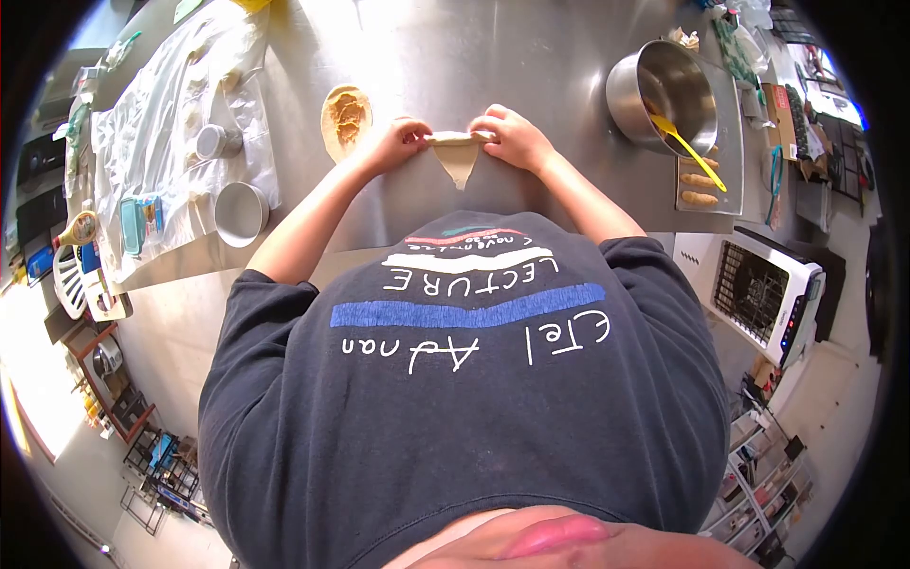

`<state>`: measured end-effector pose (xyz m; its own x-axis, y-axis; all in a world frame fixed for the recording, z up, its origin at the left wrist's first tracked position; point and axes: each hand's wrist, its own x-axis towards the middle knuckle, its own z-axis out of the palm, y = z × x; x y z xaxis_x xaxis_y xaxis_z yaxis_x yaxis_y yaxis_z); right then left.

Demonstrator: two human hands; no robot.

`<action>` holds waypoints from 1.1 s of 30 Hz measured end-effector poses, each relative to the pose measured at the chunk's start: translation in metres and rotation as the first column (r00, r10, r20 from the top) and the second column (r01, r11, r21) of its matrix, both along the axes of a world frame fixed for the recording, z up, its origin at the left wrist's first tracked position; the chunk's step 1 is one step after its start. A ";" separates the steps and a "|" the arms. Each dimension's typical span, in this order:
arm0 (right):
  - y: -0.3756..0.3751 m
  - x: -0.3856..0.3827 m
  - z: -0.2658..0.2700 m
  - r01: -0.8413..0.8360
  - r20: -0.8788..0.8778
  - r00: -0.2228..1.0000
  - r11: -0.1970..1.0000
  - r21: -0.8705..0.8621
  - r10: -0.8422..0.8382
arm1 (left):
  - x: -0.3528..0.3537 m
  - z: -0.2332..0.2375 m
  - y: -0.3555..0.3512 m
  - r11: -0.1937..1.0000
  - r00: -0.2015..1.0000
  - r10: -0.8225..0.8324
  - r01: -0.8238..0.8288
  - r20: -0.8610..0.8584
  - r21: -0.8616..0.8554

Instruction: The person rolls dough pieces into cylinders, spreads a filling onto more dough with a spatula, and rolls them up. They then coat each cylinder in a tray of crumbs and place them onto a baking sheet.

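Note:
A thin piece of dough lies on the steel table in front of me. Its far edge is a narrow roll, and the rest tapers to a point towards my body. My left hand pinches the left end of the roll, while my right hand has its fingers closed on the right end. Just beyond my left wrist is an oval of dough with a brown filling spread over its middle.
At right, a steel pot holds a yellow spatula. Beside it, finger-shaped dough rolls lie on a tray. On the left, plastic sheeting carries a round tin and a small jar.

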<state>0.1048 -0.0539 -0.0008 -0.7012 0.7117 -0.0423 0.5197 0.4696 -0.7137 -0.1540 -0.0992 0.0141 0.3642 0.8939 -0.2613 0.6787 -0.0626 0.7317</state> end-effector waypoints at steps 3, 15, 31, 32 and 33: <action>-0.004 -0.014 -0.003 0.175 -0.131 0.982 0.909 0.379 -0.135 | 0.009 0.002 0.002 0.985 0.984 0.171 -0.173 0.055 0.026; -0.016 -0.008 -0.003 -0.064 0.028 0.998 0.993 0.100 0.062 | 0.021 0.000 -0.021 0.990 0.990 0.103 -0.111 0.095 0.082; -0.031 -0.002 0.007 0.052 0.070 0.995 0.981 0.189 -0.066 | 0.026 -0.002 -0.037 0.970 0.984 0.165 -0.174 0.066 0.170; -0.031 -0.003 0.003 0.051 0.071 0.995 0.981 0.188 -0.066 | 0.027 -0.004 -0.036 0.970 0.984 0.166 -0.175 0.067 0.169; -0.032 -0.006 -0.004 0.041 0.081 0.994 0.956 0.290 -0.067 | 0.027 -0.010 -0.032 0.969 0.996 0.090 -0.085 -0.012 0.231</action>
<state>0.0989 -0.0864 -0.0045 -0.6642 0.7395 0.1093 0.6054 0.6179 -0.5017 -0.1266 -0.1317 0.0045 0.2780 0.9592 -0.0518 0.7052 -0.1672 0.6890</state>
